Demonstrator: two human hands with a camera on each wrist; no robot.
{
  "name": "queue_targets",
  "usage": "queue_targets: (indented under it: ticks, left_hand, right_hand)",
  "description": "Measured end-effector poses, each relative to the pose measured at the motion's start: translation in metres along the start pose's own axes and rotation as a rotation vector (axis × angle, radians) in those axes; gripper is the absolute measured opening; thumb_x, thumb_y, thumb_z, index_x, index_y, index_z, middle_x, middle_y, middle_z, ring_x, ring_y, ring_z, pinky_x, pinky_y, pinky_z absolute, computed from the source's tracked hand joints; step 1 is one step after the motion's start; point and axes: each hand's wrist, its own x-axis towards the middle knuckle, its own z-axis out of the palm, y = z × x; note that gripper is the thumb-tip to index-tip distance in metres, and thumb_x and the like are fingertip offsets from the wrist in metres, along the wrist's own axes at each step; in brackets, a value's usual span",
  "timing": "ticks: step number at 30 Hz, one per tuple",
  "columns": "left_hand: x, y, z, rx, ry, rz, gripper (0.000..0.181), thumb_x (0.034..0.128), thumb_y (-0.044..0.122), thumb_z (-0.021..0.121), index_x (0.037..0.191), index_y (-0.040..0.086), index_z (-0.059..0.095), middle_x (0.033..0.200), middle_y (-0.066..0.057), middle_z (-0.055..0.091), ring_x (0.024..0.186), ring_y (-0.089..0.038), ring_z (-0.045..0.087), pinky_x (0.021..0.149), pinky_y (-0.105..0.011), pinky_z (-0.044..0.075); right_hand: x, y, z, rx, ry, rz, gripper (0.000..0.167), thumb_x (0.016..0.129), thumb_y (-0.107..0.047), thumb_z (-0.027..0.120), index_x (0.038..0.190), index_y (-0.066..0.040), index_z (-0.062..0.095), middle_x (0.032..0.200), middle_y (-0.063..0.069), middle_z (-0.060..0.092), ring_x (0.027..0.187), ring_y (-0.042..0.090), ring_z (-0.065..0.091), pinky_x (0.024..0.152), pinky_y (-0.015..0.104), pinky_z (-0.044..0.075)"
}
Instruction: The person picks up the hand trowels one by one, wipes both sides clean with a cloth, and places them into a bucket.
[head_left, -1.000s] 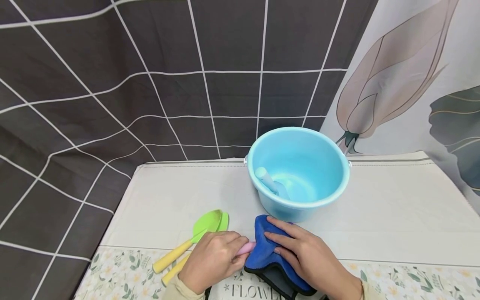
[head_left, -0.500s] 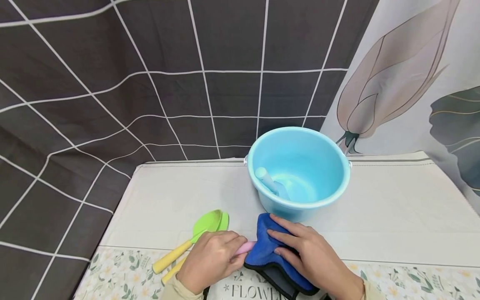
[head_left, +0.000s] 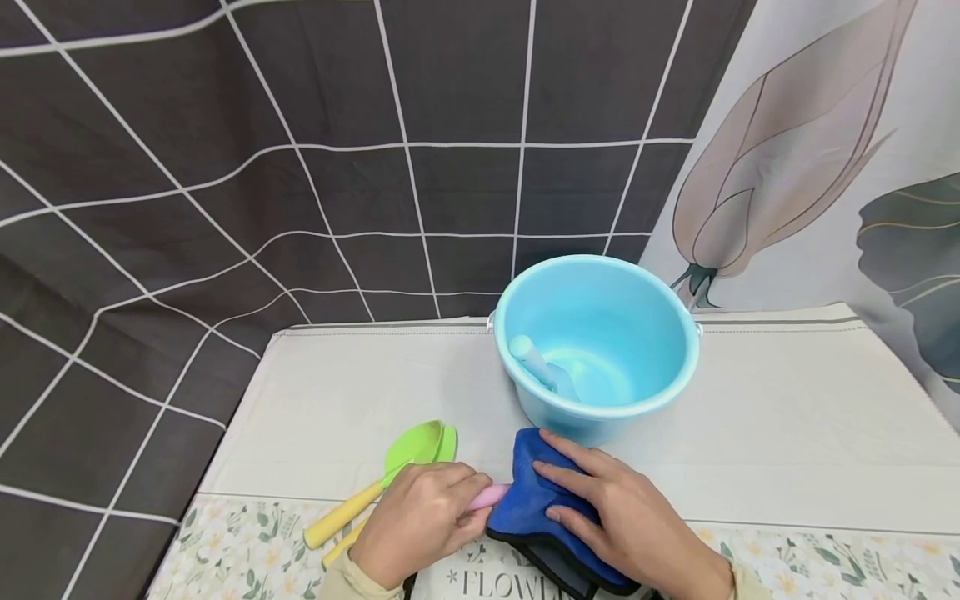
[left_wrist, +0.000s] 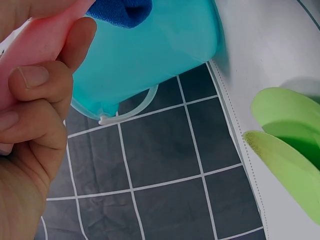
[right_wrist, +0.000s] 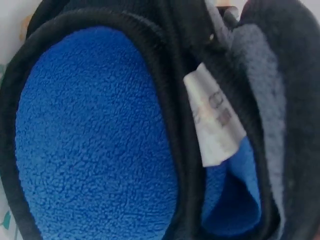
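Note:
My left hand [head_left: 420, 521] grips a smooth pink handle [head_left: 489, 497], its fingers curled round it in the left wrist view. The far end of that pink-handled tool is hidden under a blue cloth [head_left: 525, 512] with black edging and a grey underside. My right hand [head_left: 633, 521] holds the cloth over the tool, fingers spread across its top. The right wrist view shows the folded cloth close up, with a white label [right_wrist: 215, 117] inside a fold. Whatever the cloth wraps cannot be seen.
A light blue bucket [head_left: 600, 410] stands just beyond the cloth, with a pale blue tool [head_left: 534, 360] leaning inside. Two green spades with yellow handles, one a scoop [head_left: 414, 443], lie beside my left hand. Dark tiled-pattern fabric [head_left: 465, 192] hangs behind the table [head_left: 360, 383].
The cloth and my right hand have shifted slightly to the right over the tool. My left hand keeps its grip, moving barely left. The bucket and spades stay put.

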Motion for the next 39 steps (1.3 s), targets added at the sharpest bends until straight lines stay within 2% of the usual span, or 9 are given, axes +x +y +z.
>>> queue_targets:
  ticks: [7,12,15,21,24,30,39]
  left_hand:
    - [-0.002,-0.002,-0.003,-0.011,-0.002,-0.015,0.009,0.0806,0.014,0.080,0.087,0.012,0.073,0.077,0.008,0.067,0.062,-0.002,0.058,0.057,-0.015,0.049]
    - [-0.002,-0.004,-0.005,-0.022,-0.006,-0.004,0.012,0.0793,0.014,0.081,0.089,0.011,0.074,0.076,0.008,0.066,0.061,-0.002,0.055,0.057,-0.014,0.048]
    - [-0.002,-0.004,-0.006,-0.012,-0.025,-0.001,0.010,0.0817,0.017,0.081,0.087,0.013,0.073,0.077,0.008,0.066,0.063,-0.003,0.059,0.059,-0.017,0.050]
    - [-0.004,-0.004,-0.009,0.005,-0.050,0.000,0.014,0.0790,0.018,0.084,0.084,0.015,0.072,0.079,0.007,0.068,0.069,-0.005,0.065,0.062,-0.020,0.052]
    - [-0.005,-0.005,-0.010,0.004,-0.043,0.011,0.018,0.0748,0.016,0.086,0.087,0.014,0.073,0.080,0.007,0.068,0.069,-0.005,0.065,0.063,-0.020,0.052]
    - [-0.006,-0.007,-0.012,-0.013,-0.019,0.031,0.020,0.0736,0.015,0.086,0.089,0.013,0.075,0.080,0.008,0.069,0.068,-0.003,0.062,0.065,-0.019,0.052]
    - [-0.010,-0.010,-0.020,-0.017,-0.026,0.003,0.021,0.0730,0.016,0.088,0.089,0.015,0.075,0.080,0.010,0.068,0.070,-0.001,0.061,0.067,-0.020,0.052]
  right_hand:
    - [0.001,0.000,0.002,-0.022,0.102,0.047,0.045,0.083,-0.022,0.083,0.126,-0.023,0.071,0.146,0.000,0.052,0.126,0.022,0.058,0.092,0.040,0.054]
    - [0.001,0.001,0.003,-0.022,0.127,0.064,0.046,0.083,-0.019,0.083,0.126,-0.026,0.070,0.138,0.002,0.057,0.118,0.020,0.062,0.086,0.038,0.056]
    - [0.000,0.002,0.002,-0.013,0.137,0.066,0.046,0.082,-0.016,0.084,0.125,-0.026,0.070,0.130,0.003,0.059,0.111,0.018,0.064,0.081,0.036,0.057]
    - [0.000,0.003,-0.002,0.012,0.126,0.068,0.049,0.082,-0.013,0.083,0.127,-0.028,0.068,0.127,0.001,0.060,0.110,0.017,0.064,0.082,0.036,0.057]
    - [0.001,0.004,-0.004,0.043,0.112,0.074,0.050,0.083,-0.012,0.082,0.127,-0.029,0.068,0.125,-0.001,0.061,0.110,0.016,0.064,0.084,0.037,0.057]
    - [0.000,0.007,-0.007,0.081,0.088,0.073,0.050,0.083,-0.009,0.081,0.127,-0.030,0.068,0.122,-0.003,0.064,0.109,0.015,0.065,0.085,0.037,0.057]
    - [-0.001,0.011,-0.013,0.071,0.076,0.060,0.047,0.083,-0.007,0.081,0.124,-0.028,0.070,0.120,-0.002,0.065,0.107,0.016,0.066,0.084,0.038,0.057]
